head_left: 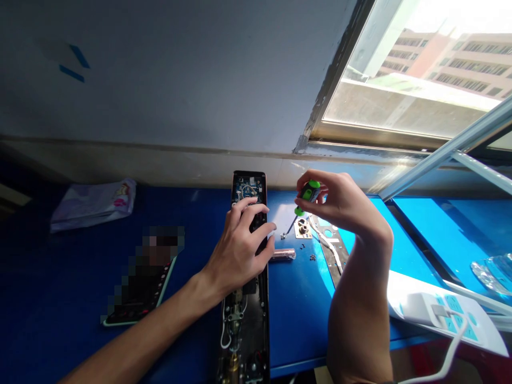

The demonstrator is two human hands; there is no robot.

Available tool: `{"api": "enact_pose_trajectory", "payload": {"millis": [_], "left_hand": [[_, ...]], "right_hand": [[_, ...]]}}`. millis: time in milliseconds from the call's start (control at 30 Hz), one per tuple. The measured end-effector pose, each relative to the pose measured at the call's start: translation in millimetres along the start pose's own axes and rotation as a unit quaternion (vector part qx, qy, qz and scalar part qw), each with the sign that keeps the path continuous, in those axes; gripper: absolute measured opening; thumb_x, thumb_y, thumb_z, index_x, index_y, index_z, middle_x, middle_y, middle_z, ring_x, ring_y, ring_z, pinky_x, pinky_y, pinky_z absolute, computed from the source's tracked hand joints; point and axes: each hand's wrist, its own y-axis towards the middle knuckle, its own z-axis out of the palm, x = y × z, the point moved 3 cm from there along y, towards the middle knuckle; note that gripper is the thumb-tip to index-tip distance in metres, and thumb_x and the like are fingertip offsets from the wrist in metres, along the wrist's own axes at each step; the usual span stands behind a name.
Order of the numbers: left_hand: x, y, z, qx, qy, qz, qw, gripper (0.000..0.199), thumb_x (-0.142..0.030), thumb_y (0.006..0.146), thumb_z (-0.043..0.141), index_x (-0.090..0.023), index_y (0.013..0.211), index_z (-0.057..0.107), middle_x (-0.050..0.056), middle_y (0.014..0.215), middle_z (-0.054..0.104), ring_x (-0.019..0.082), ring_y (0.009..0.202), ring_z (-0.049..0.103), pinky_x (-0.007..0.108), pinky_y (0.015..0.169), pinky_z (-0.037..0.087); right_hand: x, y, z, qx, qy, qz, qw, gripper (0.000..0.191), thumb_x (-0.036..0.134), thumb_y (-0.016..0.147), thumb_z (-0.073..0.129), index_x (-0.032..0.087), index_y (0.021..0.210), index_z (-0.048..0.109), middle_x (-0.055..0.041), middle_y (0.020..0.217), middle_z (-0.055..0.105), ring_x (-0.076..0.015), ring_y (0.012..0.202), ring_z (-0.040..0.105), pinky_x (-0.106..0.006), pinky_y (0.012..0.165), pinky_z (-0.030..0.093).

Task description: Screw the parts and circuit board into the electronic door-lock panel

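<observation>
My right hand (336,200) grips a screwdriver (307,197) with a green and black handle. Its tip points down at a small pile of screws (284,236) on the blue table. Fingers spread, my left hand (250,234) rests across a long black device casing (262,298) that lies open. Inside the casing show a circuit board (247,185), white wires and brass fittings. Right of the casing lie a shiny copper-coloured cylinder (285,254), a small square board with a round part (303,229), and more dark screws (312,257). My left hand hides the casing's middle.
A phone (160,285) with a pale green edge lies on the left, partly blurred. Behind it is a purple-white packet (96,202). At right are a flat perforated plate (334,248), a white power strip (460,317) with a plugged-in charger, and a metal frame (444,152) by the window.
</observation>
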Motion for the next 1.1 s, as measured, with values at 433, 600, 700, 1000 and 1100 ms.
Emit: {"api": "enact_pose_trajectory", "payload": {"millis": [433,600,700,1000,1100], "left_hand": [[30,-23,-16.8,-0.094,-0.078,-0.003,0.992,0.011,-0.014,0.093,0.069,-0.02,0.101,0.074,0.007,0.1,0.072,0.028,0.115,0.059,0.05,0.104,0.051],[40,-35,-20.1,-0.09,-0.092,-0.016,0.992,0.014,-0.018,0.094,0.068,-0.019,0.107,0.072,0.007,0.099,0.074,0.027,0.11,0.061,0.048,0.102,0.05],[41,-40,-20.5,-0.075,-0.103,-0.021,0.992,0.019,-0.023,0.093,0.071,-0.02,0.112,0.071,0.007,0.101,0.076,0.028,0.111,0.061,0.048,0.102,0.05],[44,-42,-20.0,-0.065,-0.122,-0.027,0.99,0.019,-0.026,0.09,0.079,-0.023,0.109,0.076,0.005,0.099,0.08,0.028,0.115,0.06,0.045,0.1,0.05],[47,-41,-18.9,-0.082,-0.123,-0.04,0.988,0.014,-0.017,0.09,0.077,-0.023,0.102,0.077,0.003,0.094,0.08,0.026,0.111,0.061,0.042,0.098,0.05]], "right_hand": [[24,-7,-7,-0.174,0.162,-0.056,0.97,0.015,0.023,0.086,0.072,0.024,0.1,0.066,0.0027,0.08,0.07,-0.0144,0.068,0.067,-0.031,0.06,0.052],[27,0,1,-0.216,0.208,-0.05,0.953,0.017,0.026,0.084,0.074,0.026,0.097,0.063,0.0034,0.081,0.069,-0.0156,0.069,0.068,-0.033,0.061,0.054],[32,4,6,-0.207,0.214,-0.029,0.954,0.016,0.027,0.084,0.073,0.027,0.096,0.061,0.0027,0.083,0.069,-0.0164,0.071,0.069,-0.034,0.066,0.057],[45,10,13,-0.197,0.225,0.001,0.954,0.015,0.026,0.087,0.07,0.027,0.093,0.057,0.0014,0.083,0.068,-0.0167,0.073,0.07,-0.034,0.066,0.059],[45,13,17,-0.205,0.24,-0.024,0.949,0.015,0.025,0.086,0.071,0.026,0.092,0.058,0.001,0.081,0.068,-0.0163,0.07,0.068,-0.033,0.062,0.056]]}}
